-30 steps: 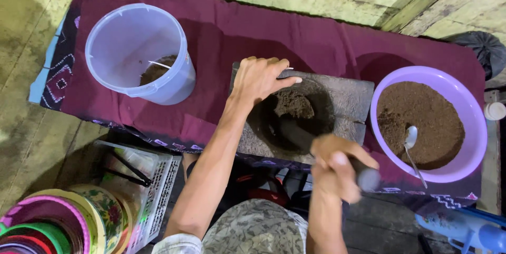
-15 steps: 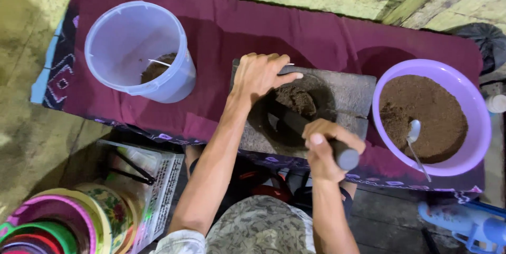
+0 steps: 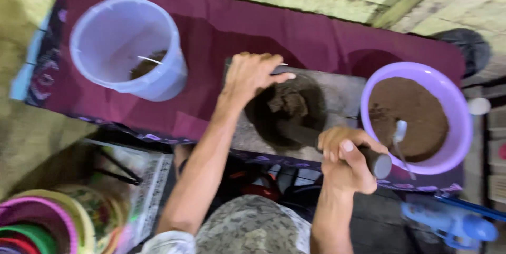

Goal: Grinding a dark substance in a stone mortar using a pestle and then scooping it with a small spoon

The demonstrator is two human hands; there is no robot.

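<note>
Pestle (image 3: 337, 146): dark stone, tilted; I see its tip down in the mortar's bowl and its butt end pointing toward the purple bowl.
Right hand (image 3: 345, 161): clenched around the pestle's shaft.
Left hand (image 3: 253, 74): fingers spread flat on the far rim of the stone mortar (image 3: 345, 93), gripping nothing.
Paste (image 3: 287, 101): dark brown lump in the mortar's hollow.
Right side: purple bowl (image 3: 461, 138) of brown powder with a spoon (image 3: 399, 132), just beside the mortar.
Left side: pale bucket (image 3: 126, 48), well apart, on maroon cloth (image 3: 221, 27).
</note>
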